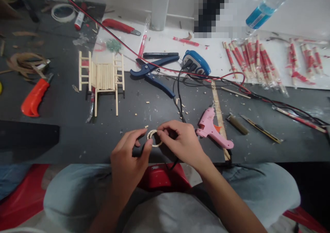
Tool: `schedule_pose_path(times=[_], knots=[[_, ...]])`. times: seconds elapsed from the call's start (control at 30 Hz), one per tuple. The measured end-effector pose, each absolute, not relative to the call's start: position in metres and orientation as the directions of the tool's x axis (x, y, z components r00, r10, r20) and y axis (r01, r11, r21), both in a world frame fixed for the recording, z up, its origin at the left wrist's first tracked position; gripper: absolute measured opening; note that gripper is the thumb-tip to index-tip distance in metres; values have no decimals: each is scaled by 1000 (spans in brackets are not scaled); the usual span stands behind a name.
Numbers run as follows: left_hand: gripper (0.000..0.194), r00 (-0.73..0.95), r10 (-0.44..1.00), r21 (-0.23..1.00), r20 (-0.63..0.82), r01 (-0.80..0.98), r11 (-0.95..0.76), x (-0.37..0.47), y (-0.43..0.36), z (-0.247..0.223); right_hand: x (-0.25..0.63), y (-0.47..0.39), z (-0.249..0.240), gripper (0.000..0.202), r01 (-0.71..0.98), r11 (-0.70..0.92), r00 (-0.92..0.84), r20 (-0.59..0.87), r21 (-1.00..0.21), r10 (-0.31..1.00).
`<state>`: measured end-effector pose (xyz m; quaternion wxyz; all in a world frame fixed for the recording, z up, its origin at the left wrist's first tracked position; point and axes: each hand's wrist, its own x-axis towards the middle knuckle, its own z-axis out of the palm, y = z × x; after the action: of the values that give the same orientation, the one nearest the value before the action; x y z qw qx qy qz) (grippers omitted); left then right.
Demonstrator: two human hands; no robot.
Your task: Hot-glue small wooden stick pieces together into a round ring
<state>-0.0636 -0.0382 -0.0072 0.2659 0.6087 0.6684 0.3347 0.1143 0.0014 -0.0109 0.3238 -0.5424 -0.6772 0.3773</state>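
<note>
Near the table's front edge, a small pale ring [155, 145] is held between my two hands. The thumb of my left hand [130, 152] presses on its lower left side, with the fingers curved around the left. My right hand [182, 138] pinches the ring's upper right part between thumb and forefinger. A tiny stick piece [146, 126] lies by my left fingertips. To the right of my right hand rests a pink glue gun [210, 126]. A miniature chair of pale sticks [102, 76] is at the upper left.
Blue cutters [160, 83] and a blue power socket [196, 63] lie behind my hands, with cables crossing the table. An orange-handled tool [35, 97] is at the left. Bundled sticks [255, 59], a knife [261, 129] and a bottle [268, 11] are at the right.
</note>
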Motion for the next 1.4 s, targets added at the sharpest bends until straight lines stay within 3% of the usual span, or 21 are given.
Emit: schedule_pose_path(times=[0.1, 0.27, 0.4, 0.53, 0.87, 1.03, 1.2, 1.4], knots=[[25, -108, 994, 805, 4, 590, 61, -61, -41, -3, 115, -4, -4, 11, 427, 97, -189, 17, -899, 982], [13, -187, 978, 917, -96, 366, 160, -55, -49, 11, 116, -15, 11, 8, 318, 79, -176, 23, -945, 984], [7, -243, 960, 940, -142, 272, 208, -47, -58, 29, 115, -25, 19, 12, 145, 121, -143, 100, -982, 985], [6, -273, 949, 953, -157, 212, 219, -41, -64, 41, 115, -34, 23, 18, 83, 175, -97, 167, -981, 981], [15, -68, 991, 987, -112, 106, 119, -44, -53, 43, 131, -39, 38, 22, 214, 321, -248, 267, -922, 931], [15, -113, 982, 987, -153, 25, 156, -43, -53, 36, 132, -36, 31, 20, 307, 272, -139, 240, -912, 961], [22, -207, 967, 987, -150, 32, 160, -39, -53, 32, 134, -24, 18, 17, 570, 379, -148, 363, -729, 920], [24, -194, 967, 979, -166, 84, 185, -41, -52, 29, 132, -25, 19, 18, 358, 541, -233, 488, -761, 841]])
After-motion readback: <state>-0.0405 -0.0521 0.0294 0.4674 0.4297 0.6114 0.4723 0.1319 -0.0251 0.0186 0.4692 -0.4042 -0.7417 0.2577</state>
